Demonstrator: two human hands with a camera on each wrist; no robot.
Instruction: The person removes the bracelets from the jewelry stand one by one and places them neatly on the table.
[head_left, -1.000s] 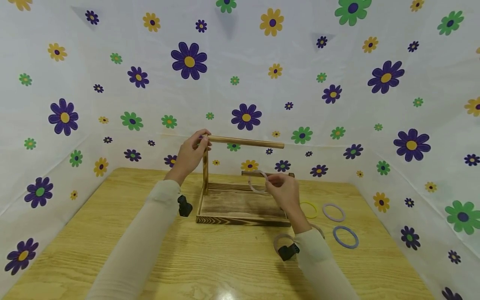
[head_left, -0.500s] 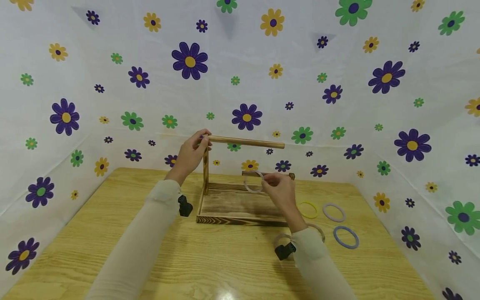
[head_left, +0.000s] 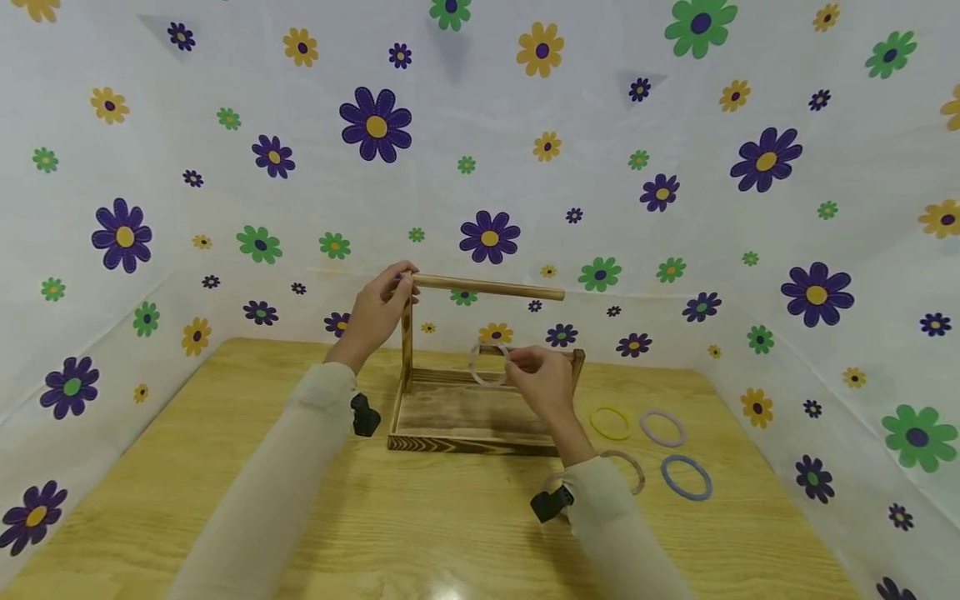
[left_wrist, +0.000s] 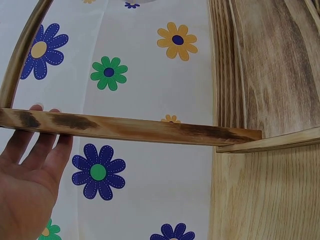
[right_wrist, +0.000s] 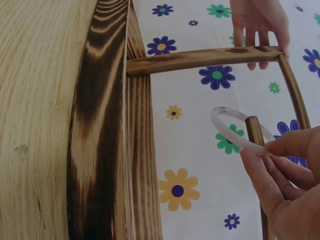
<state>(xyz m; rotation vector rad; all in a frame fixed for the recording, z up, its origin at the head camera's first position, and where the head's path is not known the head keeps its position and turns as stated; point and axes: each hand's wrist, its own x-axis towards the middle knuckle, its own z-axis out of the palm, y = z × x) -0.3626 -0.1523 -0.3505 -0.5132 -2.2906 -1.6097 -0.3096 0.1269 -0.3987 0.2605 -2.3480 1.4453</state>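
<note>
My left hand [head_left: 381, 307] grips the top corner of a wooden bangle stand [head_left: 472, 448], where the left post [left_wrist: 125, 127] meets the upper rod [head_left: 487, 286]. In the left wrist view its fingers pass behind that post. My right hand [head_left: 542, 379] pinches a pale translucent bangle [head_left: 472, 364] between thumb and fingers. The bangle is at the free end of the lower dark rod [right_wrist: 255, 131], whose tip shows within the loop in the right wrist view. Above it, the upper rod carries nothing.
Right of the stand, a yellow bangle [head_left: 627, 429], a lilac bangle [head_left: 681, 433] and a blue bangle [head_left: 686, 497] lie on the wooden table [head_left: 420, 533]. A brownish bangle [head_left: 640, 479] is partly hidden by the right forearm. Flower-printed cloth [head_left: 247, 67] surrounds the table.
My right hand has moved left with the pale bangle, bringing it from along the lower rod to that rod's free end. The left hand keeps its grip on the stand's corner.
</note>
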